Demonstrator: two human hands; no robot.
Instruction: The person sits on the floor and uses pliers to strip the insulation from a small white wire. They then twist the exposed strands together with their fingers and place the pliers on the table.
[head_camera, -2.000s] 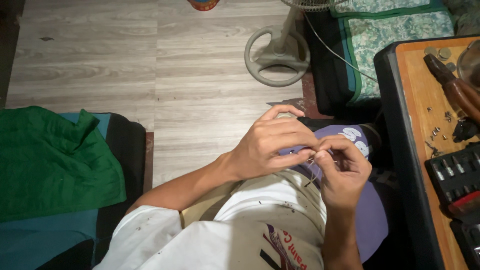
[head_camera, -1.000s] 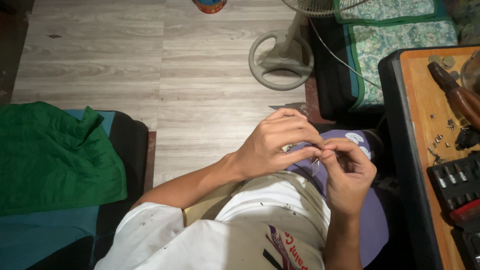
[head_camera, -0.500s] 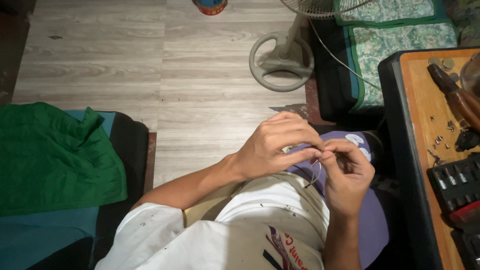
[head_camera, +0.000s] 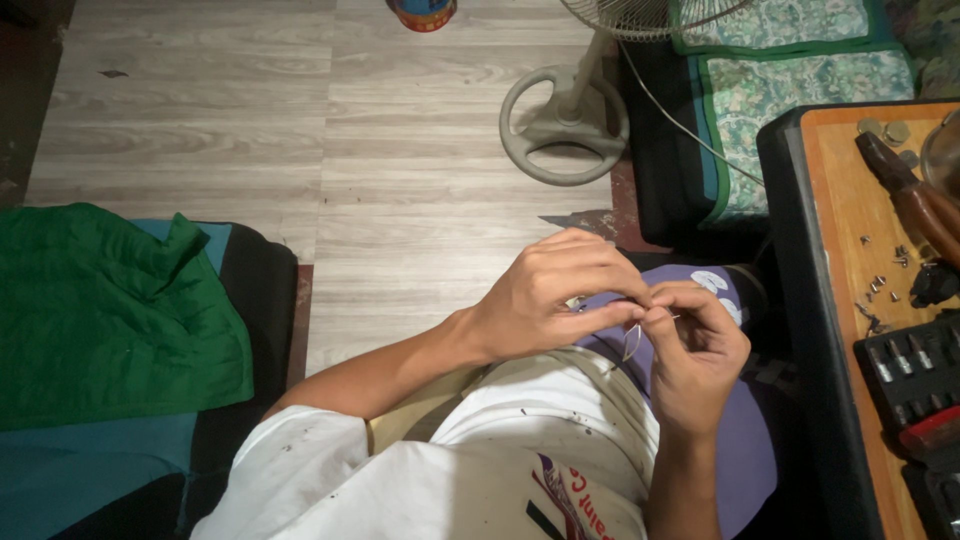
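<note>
My left hand (head_camera: 555, 300) and my right hand (head_camera: 700, 350) meet fingertip to fingertip over my lap, above a purple garment (head_camera: 745, 450). Both pinch a thin, pale wire (head_camera: 632, 342) whose short loop hangs down between the fingers. A small shiny bit shows under my left fingers; what it is I cannot tell. My white shirt (head_camera: 520, 440) fills the lower middle.
At the right stands a black-rimmed wooden table (head_camera: 835, 215) with loose screws (head_camera: 880, 285), red-handled pliers (head_camera: 915, 205) and a case of driver bits (head_camera: 910, 360). A fan base (head_camera: 563, 125) stands on the wood floor, beside a patterned mat (head_camera: 790, 90). Green cloth (head_camera: 110, 310) lies at the left.
My hands stay together on the wire, with only small finger shifts. The view has drifted slightly.
</note>
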